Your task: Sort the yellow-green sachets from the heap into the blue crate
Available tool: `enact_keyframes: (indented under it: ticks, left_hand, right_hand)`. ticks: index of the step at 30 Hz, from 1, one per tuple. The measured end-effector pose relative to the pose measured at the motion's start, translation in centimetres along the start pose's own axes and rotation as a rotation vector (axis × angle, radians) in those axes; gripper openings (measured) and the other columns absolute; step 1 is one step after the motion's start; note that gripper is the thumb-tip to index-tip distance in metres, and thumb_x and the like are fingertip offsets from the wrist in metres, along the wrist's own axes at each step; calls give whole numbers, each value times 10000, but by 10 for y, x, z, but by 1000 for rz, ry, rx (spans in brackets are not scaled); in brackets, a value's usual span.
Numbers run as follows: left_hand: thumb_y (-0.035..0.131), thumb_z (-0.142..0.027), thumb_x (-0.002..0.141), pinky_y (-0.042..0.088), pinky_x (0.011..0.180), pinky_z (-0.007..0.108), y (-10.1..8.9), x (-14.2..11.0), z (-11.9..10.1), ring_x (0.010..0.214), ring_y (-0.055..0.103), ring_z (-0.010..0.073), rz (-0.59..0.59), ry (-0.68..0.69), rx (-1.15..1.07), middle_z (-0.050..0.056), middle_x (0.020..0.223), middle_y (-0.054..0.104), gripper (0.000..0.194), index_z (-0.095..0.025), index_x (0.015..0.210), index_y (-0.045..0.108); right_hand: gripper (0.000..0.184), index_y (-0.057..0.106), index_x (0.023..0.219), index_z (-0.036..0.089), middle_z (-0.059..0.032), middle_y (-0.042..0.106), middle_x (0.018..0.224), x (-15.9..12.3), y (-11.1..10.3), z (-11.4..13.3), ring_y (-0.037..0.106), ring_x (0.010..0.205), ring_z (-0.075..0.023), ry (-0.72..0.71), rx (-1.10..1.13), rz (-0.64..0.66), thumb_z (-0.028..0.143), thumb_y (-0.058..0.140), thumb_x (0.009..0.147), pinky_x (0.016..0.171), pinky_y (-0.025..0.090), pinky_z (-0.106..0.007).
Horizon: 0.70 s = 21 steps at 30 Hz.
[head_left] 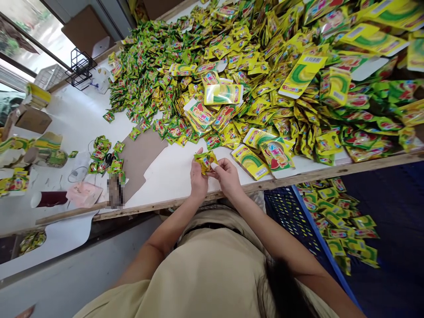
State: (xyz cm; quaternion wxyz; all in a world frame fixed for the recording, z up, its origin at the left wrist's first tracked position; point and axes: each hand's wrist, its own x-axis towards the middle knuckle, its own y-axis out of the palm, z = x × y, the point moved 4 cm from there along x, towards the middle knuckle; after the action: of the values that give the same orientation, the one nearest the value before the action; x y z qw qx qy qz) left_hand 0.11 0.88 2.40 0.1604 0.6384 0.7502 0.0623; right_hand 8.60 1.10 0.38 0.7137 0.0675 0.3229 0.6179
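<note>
Both my hands meet in front of my body, just over the table's front edge. My left hand is closed around small yellow-green candy packets; how many there are I cannot tell. From the other side my right hand grips the same packets, thumb and fingers pinched together. Just right of my hands, a flat yellow card sleeve with a barcode lies beside a green and red printed sleeve. Behind them rises a broad heap of small packets.
Brown cardboard lies flat left of my hands, near a small pile of packets and black scissors. A dark red cylinder and a pink tray stand further left. Below right, a blue crate adjoins more packets.
</note>
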Motion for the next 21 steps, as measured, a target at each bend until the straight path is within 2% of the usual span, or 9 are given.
enact_keyframes:
  ticks: [3,6,8,10,12,15,17,19,21]
  left_hand:
    - [560,-543,821,504,846,289,-1,-3,3,1012,628,180,-42,28,23,64,1146,638,548,-258,1281,475]
    - [570,-513,825,502,811,280,-6,-3,3,947,639,169,-82,20,84,55,1064,659,446,-231,1170,553]
    - [581,-499,820,495,789,277,-9,-2,-2,896,637,162,-71,31,138,48,998,666,399,-216,1101,590]
    - [641,-465,780,484,760,266,-12,-1,-9,832,619,151,-52,68,223,36,921,663,348,-200,1005,621]
    - [711,-422,721,466,701,247,-13,-1,-14,740,577,130,-32,100,309,12,807,637,293,-185,868,623]
    - [708,-411,720,419,608,222,-13,0,-11,627,492,95,8,72,309,-23,670,552,273,-172,728,578]
    - [668,-426,753,397,585,212,-14,2,-5,604,461,82,33,14,243,-31,650,522,288,-162,702,566]
    - [661,-426,756,381,570,209,-15,3,0,586,444,74,55,-38,214,-37,634,510,298,-155,685,559]
    - [681,-402,738,365,556,211,-16,3,1,566,431,71,65,-39,285,-42,613,508,284,-152,672,561]
  right_hand:
    - [310,407,652,217,58,439,648,-4,0,-3,477,577,-91,14,22,11,329,696,632,580,576,-291]
    - [249,419,654,218,42,474,651,-5,-3,-2,501,600,-114,27,-148,91,332,641,658,594,545,-299]
    - [216,475,733,221,9,547,766,-5,-10,8,547,698,-146,-66,-336,87,320,645,643,630,525,-305]
    - [313,521,896,225,-39,580,995,-5,-15,25,565,835,-172,-243,-484,65,289,668,626,675,507,-308]
    - [372,535,992,226,-55,578,1091,-4,-16,39,564,888,-179,-371,-586,138,265,668,646,694,489,-301]
    - [163,572,830,206,-6,603,812,1,-15,47,539,719,-151,-372,-686,284,255,643,692,610,434,-269]
    - [119,541,715,199,24,533,662,5,-19,45,471,609,-126,-337,-685,294,261,641,696,543,375,-251]
    - [151,508,696,200,39,484,628,7,-24,42,417,566,-113,-319,-665,298,270,642,699,512,335,-241]
    - [163,501,750,203,35,495,666,5,-26,39,430,585,-118,-317,-681,332,280,638,708,525,347,-239]
